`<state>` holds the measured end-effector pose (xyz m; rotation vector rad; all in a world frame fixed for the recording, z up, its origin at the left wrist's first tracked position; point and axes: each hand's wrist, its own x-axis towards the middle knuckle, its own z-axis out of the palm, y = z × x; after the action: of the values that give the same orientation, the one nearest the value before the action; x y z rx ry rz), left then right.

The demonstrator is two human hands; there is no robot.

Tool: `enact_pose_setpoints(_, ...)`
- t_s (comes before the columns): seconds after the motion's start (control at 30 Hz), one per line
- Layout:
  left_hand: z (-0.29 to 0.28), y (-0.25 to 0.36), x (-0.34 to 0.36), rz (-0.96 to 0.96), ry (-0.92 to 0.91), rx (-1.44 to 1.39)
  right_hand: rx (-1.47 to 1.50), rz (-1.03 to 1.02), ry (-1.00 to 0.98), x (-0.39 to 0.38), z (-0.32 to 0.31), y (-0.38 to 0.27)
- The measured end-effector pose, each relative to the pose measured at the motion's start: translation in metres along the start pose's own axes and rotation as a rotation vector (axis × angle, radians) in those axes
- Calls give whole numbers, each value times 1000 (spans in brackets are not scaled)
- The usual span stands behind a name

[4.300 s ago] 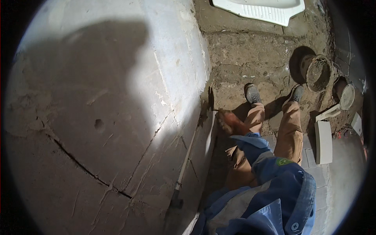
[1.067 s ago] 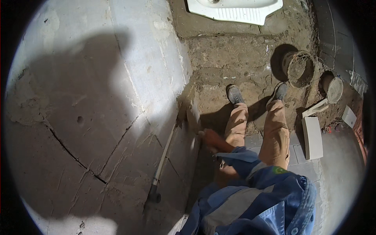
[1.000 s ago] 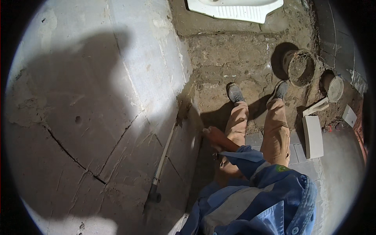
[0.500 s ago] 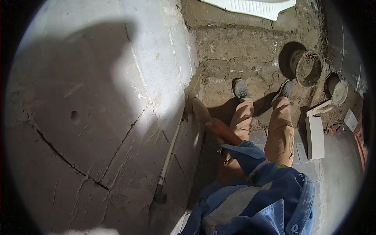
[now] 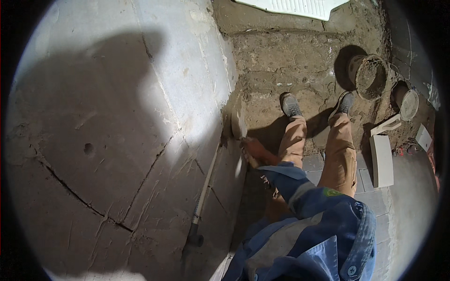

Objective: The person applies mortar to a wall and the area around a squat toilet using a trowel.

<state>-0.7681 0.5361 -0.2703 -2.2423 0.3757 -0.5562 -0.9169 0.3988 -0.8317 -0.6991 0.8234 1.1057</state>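
Observation:
My right hand [image 5: 258, 151] is closed around the handle of a trowel [image 5: 238, 121], beside the foot of the left wall. The trowel's pale, rounded blade stands on edge close to the wall surface [image 5: 187, 61], its face seen at a slant. Whether the blade touches the wall, I cannot tell. My right arm, in a blue sleeve [image 5: 286, 180], reaches across my body to the left. My left hand is not in view. A white pipe [image 5: 206, 182] with a dark fitting at its lower end runs along the wall below the trowel.
My shoes [image 5: 290, 105] stand on rough, muddy ground. To the right are a dirty bucket [image 5: 370, 77], a smaller container [image 5: 408, 105], a handled float [image 5: 386, 125] and a pale tile-like slab [image 5: 382, 161]. A white ribbed fixture [image 5: 300, 7] lies at the far edge. Grooves cut the wall.
My right hand has moved slightly left and up, still gripping the trowel. The blade has turned from showing its broad face to a narrower slant.

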Motion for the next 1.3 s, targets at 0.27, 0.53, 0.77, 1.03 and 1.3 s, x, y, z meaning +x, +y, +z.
enact_pose_setpoints(0.27,1,1,-1,-23,9,12,101,543,-15,-46,-14,44)
enact_pose_setpoints(0.53,16,6,-10,-26,-9,-20,319,306,-135,-11,28,-42)
enact_pose_setpoints(0.77,-2,1,-3,-50,29,29,234,409,-187,-115,5,-30)
enact_pose_setpoints(1.03,18,0,-5,5,13,26,149,344,13,16,6,-10)
enact_pose_setpoints(1.3,3,-5,-5,-55,22,59,-185,415,-206,-133,-4,-15)
